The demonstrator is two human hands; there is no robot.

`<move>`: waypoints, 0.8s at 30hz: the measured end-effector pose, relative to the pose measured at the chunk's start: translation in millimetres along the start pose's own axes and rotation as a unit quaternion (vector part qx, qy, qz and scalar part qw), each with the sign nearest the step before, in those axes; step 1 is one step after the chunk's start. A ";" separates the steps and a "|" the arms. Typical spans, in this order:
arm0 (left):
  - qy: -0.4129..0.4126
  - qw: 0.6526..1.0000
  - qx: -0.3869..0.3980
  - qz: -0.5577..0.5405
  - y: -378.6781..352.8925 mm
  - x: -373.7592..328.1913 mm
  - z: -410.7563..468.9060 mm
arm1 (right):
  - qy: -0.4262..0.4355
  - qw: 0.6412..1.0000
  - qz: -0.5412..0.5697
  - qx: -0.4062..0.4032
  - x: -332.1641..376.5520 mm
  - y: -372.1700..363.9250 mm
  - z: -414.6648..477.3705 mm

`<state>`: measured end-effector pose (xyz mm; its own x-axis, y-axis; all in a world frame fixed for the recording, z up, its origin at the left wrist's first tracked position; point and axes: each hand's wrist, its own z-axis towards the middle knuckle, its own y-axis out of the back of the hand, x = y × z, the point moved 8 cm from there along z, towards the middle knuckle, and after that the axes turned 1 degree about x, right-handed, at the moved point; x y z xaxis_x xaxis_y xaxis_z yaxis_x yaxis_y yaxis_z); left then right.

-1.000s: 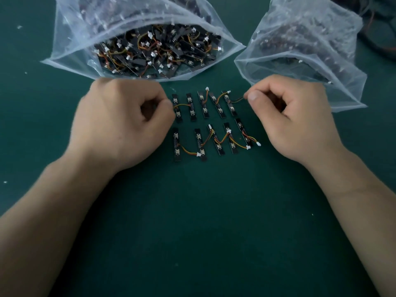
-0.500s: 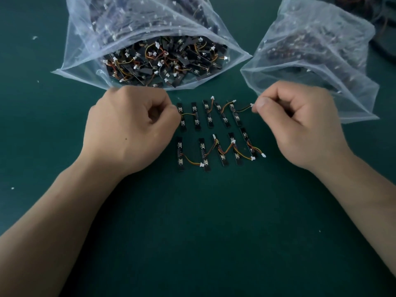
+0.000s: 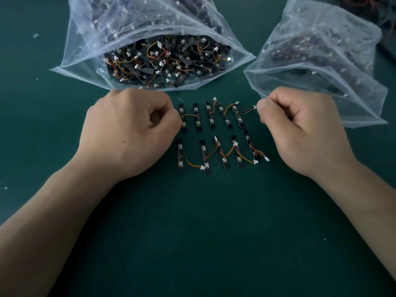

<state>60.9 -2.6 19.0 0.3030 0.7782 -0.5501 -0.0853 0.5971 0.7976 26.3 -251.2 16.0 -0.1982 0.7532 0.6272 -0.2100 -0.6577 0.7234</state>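
Our left hand (image 3: 128, 129) is curled beside the boards (image 3: 211, 117), two rows near the far edge of the tabletop (image 3: 203, 232); its grip we cannot tell. Our right hand (image 3: 300, 129) pinches a connector (image 3: 254, 107); a hard pull may drag that row crooked.

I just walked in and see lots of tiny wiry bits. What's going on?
A person is laying small black circuit strips with wire leads in two rows of five on a green mat. The right hand pinches the white connector on the top row's rightmost strip. The left hand, fingers curled, touches that row's leftmost strip. Behind sit an open bag full of such strips and a second bag.
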 end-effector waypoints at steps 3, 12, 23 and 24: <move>0.000 1.000 0.001 -0.006 -0.8 -0.3 -0.7 | 0.008 1.000 0.009 -0.004 0.5 1.3 1.1; 0.000 0.999 0.026 -0.030 2.9 -6.9 2.3 | -0.018 0.994 0.103 -0.022 -5.1 5.2 2.8; 0.001 0.999 -0.002 -0.041 4.6 -0.4 -2.0 | 0.003 0.997 0.071 0.009 -8.0 3.2 -1.4; -0.002 0.999 -0.006 -0.033 3.8 0.7 -2.6 | 0.002 0.998 0.065 0.012 -7.9 1.6 -1.5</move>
<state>58.3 0.7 21.0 0.3121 0.7358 -0.6010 -0.0769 0.6500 0.7560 26.1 -258.2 11.7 -0.2262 0.6622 0.7144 -0.1594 -0.7487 0.6435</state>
